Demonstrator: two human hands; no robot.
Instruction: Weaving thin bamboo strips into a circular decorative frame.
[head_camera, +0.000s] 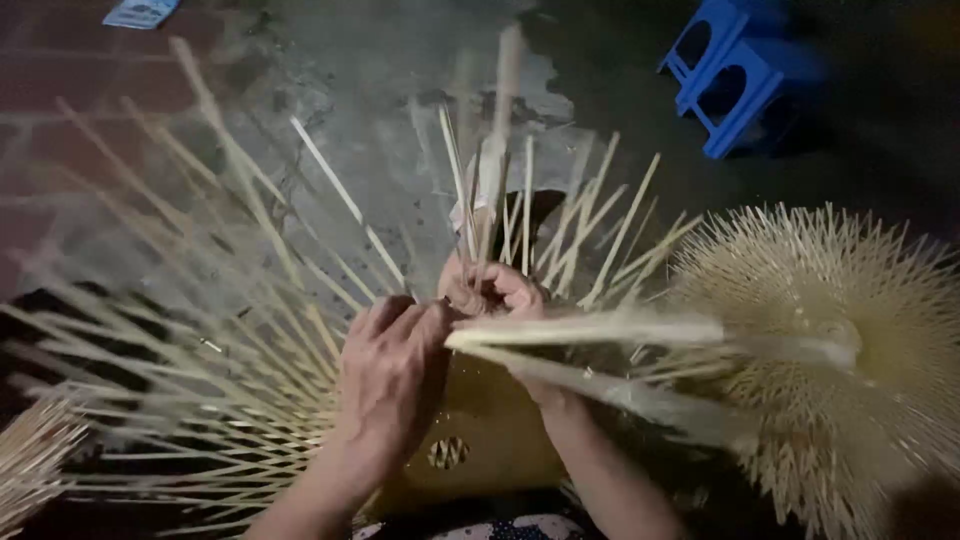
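Note:
A half-woven bamboo basket (480, 440) rests in front of me, its thin pale strips (240, 330) fanning out to the left, up and right. My left hand (390, 375) presses flat on the basket's woven base near the rim. My right hand (495, 295) is closed around a few upright strips at the centre. Two broad flat strips (600, 330) stick out to the right from between the hands and look blurred.
A finished-looking woven bamboo piece with spiky ends (830, 340) lies at the right. A blue plastic stool (735, 65) stands at the top right. A bundle of loose bamboo strips (30, 460) sits at the lower left. The floor is grey concrete and red tile.

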